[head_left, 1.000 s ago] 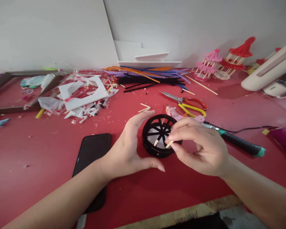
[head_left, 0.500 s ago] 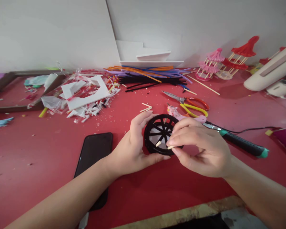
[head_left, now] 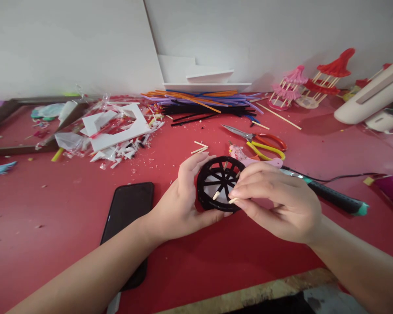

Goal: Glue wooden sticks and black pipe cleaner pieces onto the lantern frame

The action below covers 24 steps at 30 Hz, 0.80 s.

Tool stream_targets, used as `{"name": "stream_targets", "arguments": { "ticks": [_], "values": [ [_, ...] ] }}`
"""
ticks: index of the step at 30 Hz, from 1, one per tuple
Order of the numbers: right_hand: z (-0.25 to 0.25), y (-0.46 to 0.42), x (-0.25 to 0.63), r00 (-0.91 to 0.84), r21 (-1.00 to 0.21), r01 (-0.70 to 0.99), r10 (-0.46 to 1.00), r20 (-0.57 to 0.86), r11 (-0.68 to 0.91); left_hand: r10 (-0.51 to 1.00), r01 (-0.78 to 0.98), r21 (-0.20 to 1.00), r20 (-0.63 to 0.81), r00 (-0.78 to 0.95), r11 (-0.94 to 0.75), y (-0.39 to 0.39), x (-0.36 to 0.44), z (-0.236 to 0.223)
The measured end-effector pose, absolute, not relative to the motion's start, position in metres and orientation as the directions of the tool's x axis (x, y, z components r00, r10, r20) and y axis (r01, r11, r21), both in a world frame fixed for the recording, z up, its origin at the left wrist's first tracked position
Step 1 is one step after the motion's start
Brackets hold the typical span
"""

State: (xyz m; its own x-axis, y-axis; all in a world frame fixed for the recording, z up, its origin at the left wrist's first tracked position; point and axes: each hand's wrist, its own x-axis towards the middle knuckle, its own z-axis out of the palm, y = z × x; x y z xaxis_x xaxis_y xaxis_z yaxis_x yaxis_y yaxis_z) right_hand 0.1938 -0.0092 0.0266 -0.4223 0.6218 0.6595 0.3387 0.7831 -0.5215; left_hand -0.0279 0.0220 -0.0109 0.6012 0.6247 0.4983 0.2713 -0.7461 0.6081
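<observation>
My left hand (head_left: 178,203) wraps round the left side of a round black spoked frame (head_left: 223,180), thumb along its lower rim, holding it tilted above the red table. White shows between and below the spokes. One short pale wooden stick (head_left: 216,196) juts from the front of the frame, and more stick ends show near its far rim. At the front right rim, my right hand (head_left: 278,203) pinches another short wooden stick (head_left: 232,200) between thumb and fingers. Those fingers cover the frame's right side, so whether that stick sits in the frame I cannot tell.
A black phone (head_left: 129,218) lies by my left forearm. Scissors (head_left: 255,141), a pink-handled tool (head_left: 265,162) and a corded black-and-green tool (head_left: 336,196) lie to the right. Behind are pipe cleaners (head_left: 203,102), foam scraps (head_left: 118,128), loose sticks (head_left: 199,147) and small tiered models (head_left: 288,89).
The right fingers have shifted slightly at the stick by the frame's rim. The frame is tipped a little differently, and a stick at its far side shows more clearly.
</observation>
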Motion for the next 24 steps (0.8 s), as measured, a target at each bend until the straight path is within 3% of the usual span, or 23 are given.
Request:
{"name": "stream_targets", "arguments": {
  "ticks": [24],
  "values": [
    [0.0253,-0.0120,0.1943,-0.419,-0.550,0.315,0.633,0.651,0.774,0.647,0.324,0.591,0.487,0.586,-0.738,0.0211,-0.0295,-0.0132]
  ]
}}
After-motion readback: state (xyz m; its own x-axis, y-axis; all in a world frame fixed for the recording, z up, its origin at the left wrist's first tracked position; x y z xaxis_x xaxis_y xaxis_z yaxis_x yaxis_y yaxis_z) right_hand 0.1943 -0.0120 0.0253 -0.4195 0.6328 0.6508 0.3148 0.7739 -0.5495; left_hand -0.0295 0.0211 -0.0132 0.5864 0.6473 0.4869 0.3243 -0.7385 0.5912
